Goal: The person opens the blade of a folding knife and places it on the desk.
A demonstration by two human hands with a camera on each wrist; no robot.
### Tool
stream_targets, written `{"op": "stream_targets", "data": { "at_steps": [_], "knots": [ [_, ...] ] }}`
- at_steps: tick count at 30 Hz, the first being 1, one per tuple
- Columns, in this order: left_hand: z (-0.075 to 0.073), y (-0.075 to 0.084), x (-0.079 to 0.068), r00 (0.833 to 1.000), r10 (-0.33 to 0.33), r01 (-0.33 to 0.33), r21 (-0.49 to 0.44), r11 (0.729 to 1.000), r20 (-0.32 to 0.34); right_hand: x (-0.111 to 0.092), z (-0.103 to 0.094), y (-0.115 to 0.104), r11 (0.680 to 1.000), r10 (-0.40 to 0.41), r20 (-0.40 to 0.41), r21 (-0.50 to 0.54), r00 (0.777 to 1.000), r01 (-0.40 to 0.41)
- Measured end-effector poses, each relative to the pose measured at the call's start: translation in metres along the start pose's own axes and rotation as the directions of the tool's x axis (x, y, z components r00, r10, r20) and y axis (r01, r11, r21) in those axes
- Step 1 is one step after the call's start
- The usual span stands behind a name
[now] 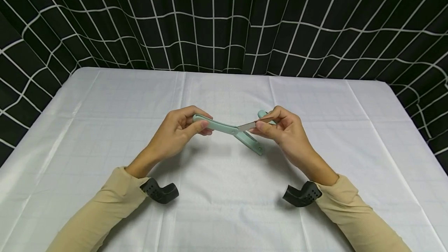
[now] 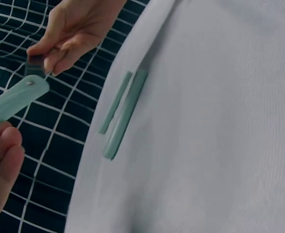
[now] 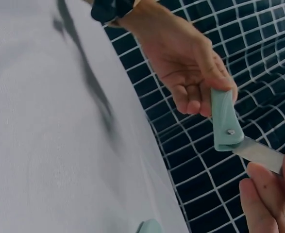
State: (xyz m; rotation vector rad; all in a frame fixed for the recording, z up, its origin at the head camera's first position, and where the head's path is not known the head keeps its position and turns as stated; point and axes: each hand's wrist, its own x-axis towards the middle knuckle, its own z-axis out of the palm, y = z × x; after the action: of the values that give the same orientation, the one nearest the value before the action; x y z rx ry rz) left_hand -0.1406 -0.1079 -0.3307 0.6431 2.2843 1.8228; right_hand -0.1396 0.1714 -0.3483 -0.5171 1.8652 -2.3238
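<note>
Gripped mid-frame, left hand (image 1: 177, 130) holding the handle (image 1: 218, 126), right hand (image 1: 286, 128) pinching the blade (image 1: 247, 126), this knife (image 1: 231, 130) looks light, stiff, safest held by its handle.

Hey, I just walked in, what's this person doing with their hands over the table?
They're holding a folding tool above the white cloth. The left hand grips its long, smooth mint-green handle, and the right hand pinches the flat silver metal blade, which sticks out from the handle's pinned end. Below, another slim mint-green item lies on the cloth, and a rounded mint-green end shows behind the right hand.
</note>
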Motion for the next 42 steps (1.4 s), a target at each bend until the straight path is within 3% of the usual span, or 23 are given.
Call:
{"op": "stream_targets", "data": {
  "at_steps": [8, 18, 34, 42],
  "knots": [
    [0.006, -0.006, 0.001, 0.995, 0.063, -0.073, -0.143, 0.987, -0.075, -0.001, 0.002, 0.004, 0.974, 0.018, -0.014, 0.228, 1.0, -0.014],
    [0.014, -0.007, 0.0, 0.988, 0.045, -0.095, -0.348, 0.933, -0.149, -0.004, 0.012, 0.012, 0.931, -0.048, -0.074, 0.358, 0.996, 0.072],
    [0.006, -0.008, 0.005, 0.994, -0.058, 0.025, -0.328, 0.944, -0.091, -0.002, 0.007, 0.006, 0.984, 0.036, -0.102, 0.174, 0.994, -0.018],
    [0.002, -0.008, 0.006, 0.99, -0.116, 0.092, -0.263, 0.961, -0.079, 0.001, -0.001, 0.003, 0.99, 0.114, -0.134, -0.065, 0.984, -0.124]
  ]
}}
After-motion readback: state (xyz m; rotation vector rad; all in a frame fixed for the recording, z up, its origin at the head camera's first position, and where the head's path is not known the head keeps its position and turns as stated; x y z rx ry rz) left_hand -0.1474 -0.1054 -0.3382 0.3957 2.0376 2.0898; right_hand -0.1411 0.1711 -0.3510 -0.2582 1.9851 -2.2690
